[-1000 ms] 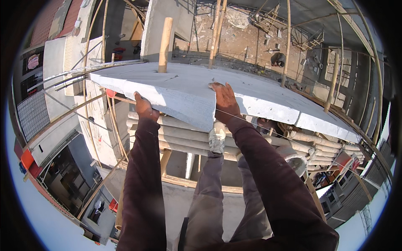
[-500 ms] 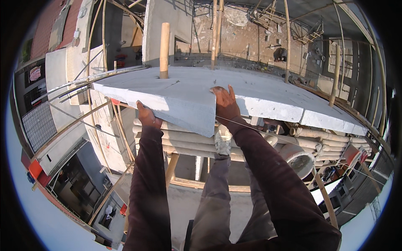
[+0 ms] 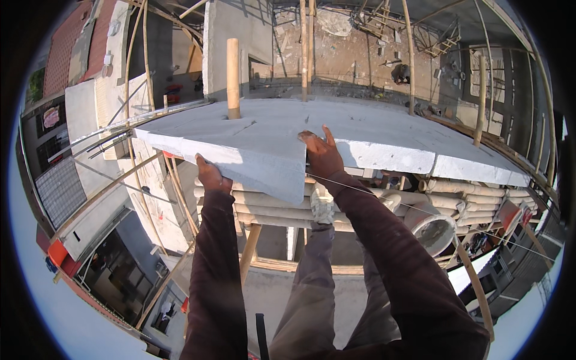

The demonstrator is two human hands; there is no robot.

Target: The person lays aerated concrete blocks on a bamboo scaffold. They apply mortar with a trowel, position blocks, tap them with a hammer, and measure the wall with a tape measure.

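Observation:
A light grey concrete block (image 3: 258, 171) sits at the wall's near side, its right end jutting toward me past the neighbouring blocks. My left hand (image 3: 212, 176) grips its front face low down, thumb up against the face; some of its fingers are hidden. At the block's right end my right hand (image 3: 324, 155) curls over the edge, one finger raised. To the right, the wall of pale blocks (image 3: 390, 155) continues with a visible joint. A thin string (image 3: 408, 204) stretches across my right forearm toward the lower right.
Stacked bamboo poles (image 3: 264, 198) form a platform under my foot. A mortar-smeared bucket (image 3: 433, 231) stands at the right. Upright bamboo poles (image 3: 233, 78) rise behind the wall. Far below lies a debris-strewn floor (image 3: 354, 54), and beneath the platform there is a deep drop.
The view has tilted slightly, so the scene sits a little differently in it. Both hands remain on the block; its near right corner appears slightly lower.

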